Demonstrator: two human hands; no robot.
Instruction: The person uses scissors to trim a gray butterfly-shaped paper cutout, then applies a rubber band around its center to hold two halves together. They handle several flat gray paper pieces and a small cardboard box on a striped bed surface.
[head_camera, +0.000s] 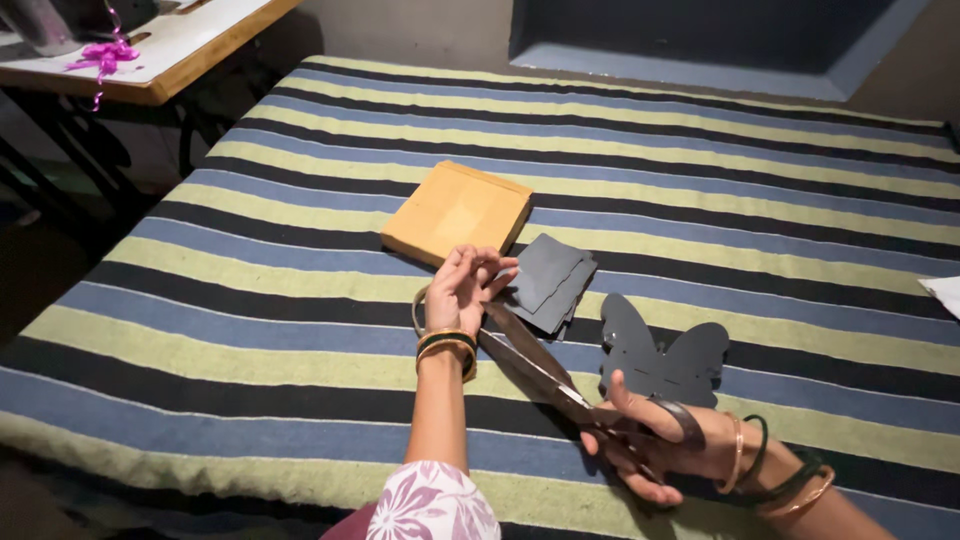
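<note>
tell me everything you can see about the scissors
The scissors are large, with long dull grey metal blades that look shut or nearly so. They lie slanted low over the striped cloth, tips toward the left hand, handles in the right hand, fingers through the dark loops. A black butterfly cutout lies beside them.

**One head-worn view, looking down and forward**

A single camera sits on the person's head; it tilts down over a striped bedcover (700, 170) and faces toward the far wall; the left hand (465, 290) and right hand (650, 450) lie close below, near the bottom edge; a table (190, 60) shows at far upper left.
</note>
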